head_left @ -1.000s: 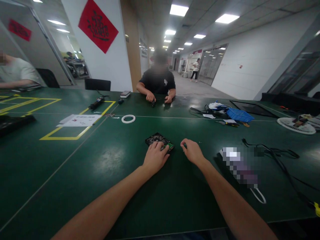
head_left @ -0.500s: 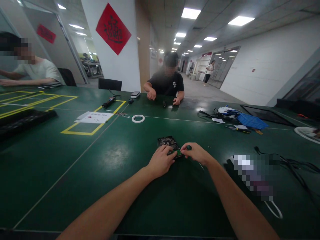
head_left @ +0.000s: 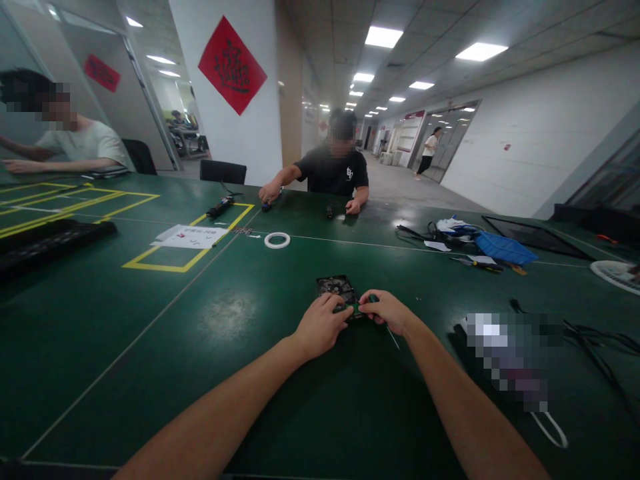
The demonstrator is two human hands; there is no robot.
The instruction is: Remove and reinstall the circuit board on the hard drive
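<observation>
In front of me on the green table lies a dark, square-framed device point(head_left: 336, 285) with a small green circuit board point(head_left: 357, 309) at its near right edge. My left hand point(head_left: 323, 321) bends its fingers over the near side of the device and grips it. From the right, my right hand point(head_left: 389, 311) is closed around a screwdriver point(head_left: 394, 338), whose thin shaft sticks out below the palm towards me. Its thumb and fingertip pinch at the board's right edge; anything tiny between them is hidden.
A white ring of tape point(head_left: 277, 241) and papers point(head_left: 190, 236) lie left of centre. A blue bag point(head_left: 505, 247), pliers point(head_left: 477, 264) and cables point(head_left: 603, 333) are on the right. Across the table a person point(head_left: 336, 167) sits; another sits far left.
The screwdriver has swung in my right hand, its shaft showing more below the palm. My left hand stays put. The person opposite has reached out to the left onto a small dark object.
</observation>
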